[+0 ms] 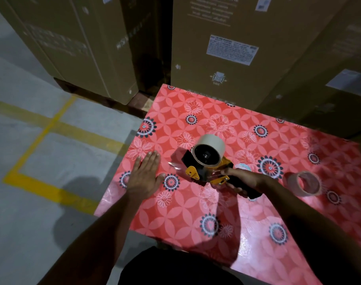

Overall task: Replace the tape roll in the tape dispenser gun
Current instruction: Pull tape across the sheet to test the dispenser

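Head view: the tape dispenser gun (208, 169) sits mid-tabletop (247, 223), its long axis running from the handle in the person's closed right hand (242, 181) up-left to the pale core (208, 152) on its spindle. The left hand (145, 174) lies flat and empty to its left. The spare tape roll (304, 184) waits just right, nearer the occupied right hand.
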The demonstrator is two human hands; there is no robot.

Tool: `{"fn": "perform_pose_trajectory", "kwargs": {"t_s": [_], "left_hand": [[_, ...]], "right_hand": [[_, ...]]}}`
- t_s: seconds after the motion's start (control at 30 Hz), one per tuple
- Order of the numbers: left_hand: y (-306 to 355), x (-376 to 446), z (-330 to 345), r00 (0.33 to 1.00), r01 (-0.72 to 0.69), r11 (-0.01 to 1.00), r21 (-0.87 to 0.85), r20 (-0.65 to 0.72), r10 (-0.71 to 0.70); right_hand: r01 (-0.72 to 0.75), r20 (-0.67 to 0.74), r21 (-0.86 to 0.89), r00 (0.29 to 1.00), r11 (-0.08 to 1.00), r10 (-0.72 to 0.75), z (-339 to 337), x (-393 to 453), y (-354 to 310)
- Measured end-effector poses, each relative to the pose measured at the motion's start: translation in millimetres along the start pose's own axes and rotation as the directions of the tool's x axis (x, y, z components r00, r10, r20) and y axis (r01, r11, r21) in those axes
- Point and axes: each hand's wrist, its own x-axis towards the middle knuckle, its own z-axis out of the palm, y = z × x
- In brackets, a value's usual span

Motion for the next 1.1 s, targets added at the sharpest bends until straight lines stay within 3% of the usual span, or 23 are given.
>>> {"fn": "perform_pose_trajectory", "kwargs": {"t_s": [0.2, 0.6, 0.7, 0.97, 1.1], "left_hand": [[38.9, -2.3, 2.5, 0.995, -0.072, 0.994, -0.086, 0.064, 0.077], [68.7, -2.4, 12.1, 0.994, -0.108, 0.993, -0.038, 0.001, 0.108], [97.3, -1.3, 15.3, 0.973, -0.220, 0.975, 0.012, 0.070, 0.219], [114.0, -2.8, 13.7, 0.982, -0.175, 0.984, 0.034, 0.084, 0.171], [148.3, -3.8, 21.6, 0.957, -0.266, 0.964, 0.017, 0.123, 0.262]], "right_hand": [[0.000, -0.018, 0.010, 1.000, 1.000, 0.000, -3.5, -11.8, 9.6], [-0.003, -0.059, 0.014, 0.998, 1.000, 0.004, -31.4, -48.8, 55.7], [-0.024, -0.052, 0.030, 0.998, 0.999, 0.025, -33.2, -55.1, 61.7], [-0.061, -0.089, 0.065, 0.994, 0.996, 0.067, -52.0, -68.6, 89.1], [-0.055, -0.079, 0.048, 0.995, 0.997, 0.059, -52.7, -70.0, 90.6]]}}
